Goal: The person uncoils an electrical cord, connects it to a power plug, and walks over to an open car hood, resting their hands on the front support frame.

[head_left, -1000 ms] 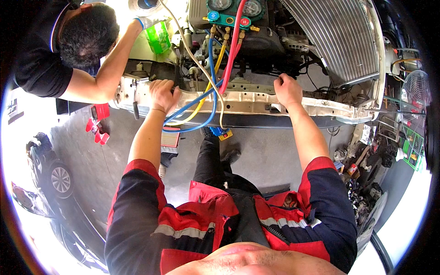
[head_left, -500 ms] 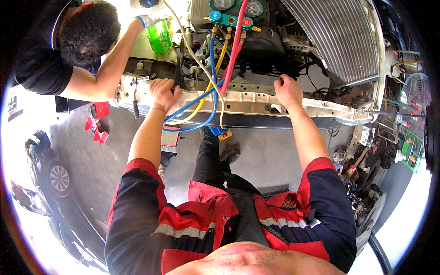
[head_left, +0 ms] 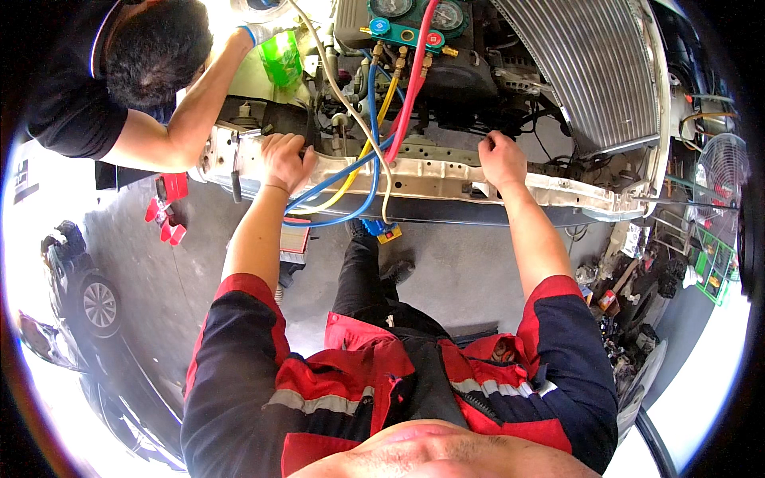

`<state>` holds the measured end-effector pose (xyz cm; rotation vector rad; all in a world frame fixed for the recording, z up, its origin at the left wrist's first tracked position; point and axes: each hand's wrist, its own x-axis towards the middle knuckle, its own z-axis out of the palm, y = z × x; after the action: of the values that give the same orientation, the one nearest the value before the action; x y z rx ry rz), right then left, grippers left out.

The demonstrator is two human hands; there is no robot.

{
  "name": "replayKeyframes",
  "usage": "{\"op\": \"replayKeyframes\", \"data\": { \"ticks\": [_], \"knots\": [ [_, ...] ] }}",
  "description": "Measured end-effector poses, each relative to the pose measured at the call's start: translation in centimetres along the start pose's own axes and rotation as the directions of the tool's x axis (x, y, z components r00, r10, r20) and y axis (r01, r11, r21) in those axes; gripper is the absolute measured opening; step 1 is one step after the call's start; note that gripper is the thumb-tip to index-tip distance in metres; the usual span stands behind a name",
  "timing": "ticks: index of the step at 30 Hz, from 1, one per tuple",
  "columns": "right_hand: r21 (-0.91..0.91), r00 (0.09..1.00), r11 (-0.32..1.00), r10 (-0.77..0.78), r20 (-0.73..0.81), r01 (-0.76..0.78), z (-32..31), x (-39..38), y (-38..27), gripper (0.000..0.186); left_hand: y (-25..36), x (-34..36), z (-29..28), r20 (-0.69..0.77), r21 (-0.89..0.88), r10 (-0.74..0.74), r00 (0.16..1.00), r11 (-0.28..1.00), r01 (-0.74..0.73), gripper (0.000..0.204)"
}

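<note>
Both my arms reach forward to the pale metal front crossmember (head_left: 430,184) of a car with its engine bay exposed. On its left part, my left hand (head_left: 287,163) lies with the fingers curled over the top edge. My right hand (head_left: 503,162) is closed over the same edge further right; its fingertips are hidden behind the metal. Between my hands, blue (head_left: 351,219), yellow and red hoses hang over the crossmember along with a beige hose (head_left: 351,111). They come down from a manifold gauge set (head_left: 408,34) with two round dials.
At the left a co-worker (head_left: 155,60) leans over the bay, near a bright green package (head_left: 280,60). A ribbed metal panel (head_left: 590,72) stands at the right. Below lie red stands (head_left: 167,207), a blue and yellow device (head_left: 388,232) and piled parts (head_left: 629,295). A fan (head_left: 721,171) is far right.
My hands keep their places on the crossmember. The co-worker's head shifts very slightly to the right, and the whole view moves a little.
</note>
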<state>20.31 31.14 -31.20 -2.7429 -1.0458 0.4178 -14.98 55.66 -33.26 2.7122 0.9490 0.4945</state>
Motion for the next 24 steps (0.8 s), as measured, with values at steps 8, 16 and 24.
{"op": "replayKeyframes", "data": {
  "ticks": [8,16,24],
  "knots": [
    [-0.017,1.000,1.000,0.001,0.023,-0.001,0.24,0.09,0.18,0.033,-0.26,-0.08,0.32,-0.001,0.003,0.006,1.000,1.000,-0.006,0.016],
    [-0.022,1.000,1.000,-0.006,0.011,0.006,0.14,0.18,0.24,0.034,-0.12,0.02,0.19,0.001,-0.002,0.005,1.000,1.000,-0.005,0.017],
    [-0.034,1.000,0.999,0.007,0.023,-0.006,0.14,0.11,0.16,0.036,-0.14,-0.06,0.06,0.010,0.003,0.004,1.000,1.000,-0.004,0.016]
  ]
}}
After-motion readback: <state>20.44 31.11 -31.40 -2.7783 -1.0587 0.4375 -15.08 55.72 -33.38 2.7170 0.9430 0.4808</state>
